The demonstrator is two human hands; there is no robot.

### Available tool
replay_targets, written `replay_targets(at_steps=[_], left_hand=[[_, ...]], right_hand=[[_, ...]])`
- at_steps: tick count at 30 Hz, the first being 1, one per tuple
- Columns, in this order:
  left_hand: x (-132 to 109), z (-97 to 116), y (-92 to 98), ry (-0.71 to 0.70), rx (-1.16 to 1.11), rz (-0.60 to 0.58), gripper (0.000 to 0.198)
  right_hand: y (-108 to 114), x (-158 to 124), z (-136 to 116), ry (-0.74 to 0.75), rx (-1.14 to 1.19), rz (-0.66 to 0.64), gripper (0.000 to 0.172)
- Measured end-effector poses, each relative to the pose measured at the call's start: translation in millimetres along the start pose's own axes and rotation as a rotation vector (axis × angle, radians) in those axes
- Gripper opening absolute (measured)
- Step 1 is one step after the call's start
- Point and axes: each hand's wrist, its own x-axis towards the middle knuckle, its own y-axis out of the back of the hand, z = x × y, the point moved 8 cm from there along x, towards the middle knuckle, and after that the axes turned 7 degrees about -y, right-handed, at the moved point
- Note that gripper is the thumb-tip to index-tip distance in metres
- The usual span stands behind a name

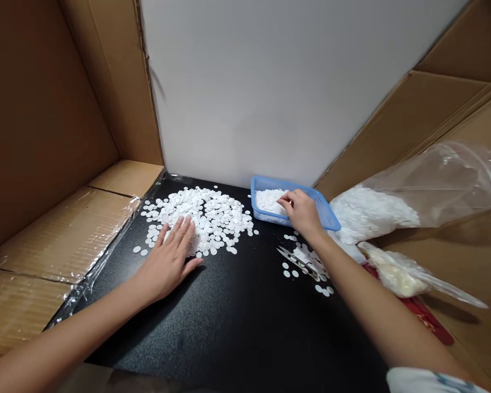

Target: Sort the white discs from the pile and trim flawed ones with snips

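My left hand (169,262) lies flat with its fingers stretched out, its fingertips on the near left part of a spread of small white discs (213,218) on the black tabletop (229,316). Over a blue plastic basket (329,215) my right hand (303,210) is held with thumb and fingertips pinched together. Whatever may be between those fingertips is too small to make out. White pieces (268,201) fill the left side of the basket, just beside the pinching fingers.
Silver scissors (298,263) lie among loose discs near my right forearm. A clear bag of white pieces (372,213) and a smaller bag with pale yellow contents (396,273) stand at the right. Cardboard walls (106,82) flank the table, with a white panel (270,93) behind.
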Motion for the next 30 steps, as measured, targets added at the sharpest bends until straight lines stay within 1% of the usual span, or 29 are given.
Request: replay_targets(at_steps=[2,4,6,8,9,11,13,20,24,27,30], left_hand=[[-18.5,-7.4,2.0,0.026,0.003,-0.010,0.080],[-31.5,-8.6,3.9,0.019,-0.003,-0.029,0.082],[-35.7,-1.6,4.5,-0.030,-0.016,-0.051,0.082],[-33.2,10.4,2.9,-0.104,-0.030,-0.077,0.080],[-31.1,16.3,1.4,-0.136,-0.036,-0.090,0.079],[-27.7,25.4,-1.2,-0.171,-0.046,-0.109,0.081],[-28.0,32.0,-1.7,-0.183,-0.060,-0.119,0.084],[-45.0,54.5,5.8,-0.201,-0.117,-0.182,0.083],[-50.9,65.5,8.8,-0.188,-0.120,-0.218,0.079],[-54.1,73.6,13.8,-0.205,-0.104,-0.222,0.078],[-55.1,79.2,20.2,-0.250,-0.082,-0.209,0.076]], right_hand=[[-11.3,-31.0,-26.9,0.084,0.035,-0.034,0.024],[-32.8,-67.0,-63.1,0.201,0.087,-0.126,0.023],[-58.5,-103.7,-105.6,0.414,0.123,-0.244,0.031],[-85.4,-130.2,-133.2,0.538,0.067,-0.362,0.043],[-96.8,-138.2,-140.4,0.558,0.035,-0.415,0.049],[-112.1,-148.3,-145.0,0.560,-0.025,-0.504,0.059],[-115.7,-155.7,-142.1,0.539,-0.069,-0.563,0.063],[-91.3,-192.3,-127.4,0.476,-0.182,-0.680,0.072],[-82.2,-205.3,-121.2,0.468,-0.205,-0.723,0.075],[-73.8,-211.3,-117.7,0.500,-0.193,-0.723,0.074],[-61.9,-213.8,-114.2,0.522,-0.148,-0.665,0.064]])
